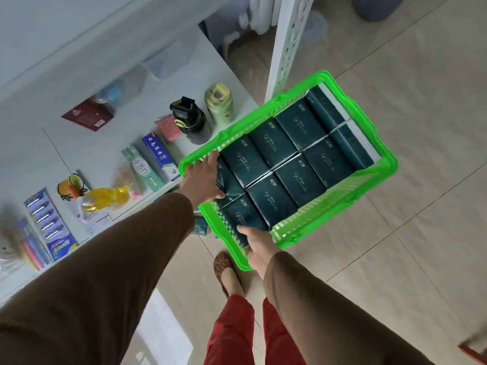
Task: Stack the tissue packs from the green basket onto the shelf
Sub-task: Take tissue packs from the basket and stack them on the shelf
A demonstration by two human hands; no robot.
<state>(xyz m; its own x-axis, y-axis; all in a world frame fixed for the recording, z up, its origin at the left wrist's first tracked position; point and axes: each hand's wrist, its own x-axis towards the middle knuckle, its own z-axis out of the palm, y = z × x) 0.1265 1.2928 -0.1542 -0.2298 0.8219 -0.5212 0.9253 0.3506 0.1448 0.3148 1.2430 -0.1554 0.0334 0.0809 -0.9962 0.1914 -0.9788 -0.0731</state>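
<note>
we start at the fingers of the left hand (pixel 204 180): they lie spread and fairly straight across the dark tissue packs (pixel 287 156) at the near-left end of the green basket (pixel 369 119), the fingertips resting on a pack's top just inside the rim. nothing is curled round a pack there, so we read this hand as flat and touching only. the right hand (pixel 257 250) sits at the basket's near corner; its thumb lies on the top of the nearest pack, while the remaining fingers go under or behind the green rim, hidden from us, so we cannot tell whether they clasp anything.

both arms wear brown sleeves (pixel 118 272). the packs fill the basket in two rows, dark teal with pale script, lying flat and pressed side by side. the basket hangs over the tiled floor (pixel 408 233), its left rim near the edge of the white shelf (pixel 87 154).

on the shelf stand a black bottle (pixel 191 119) and a pale green bottle (pixel 219 104), with toothpaste boxes (pixel 150 164) beside them.
</note>
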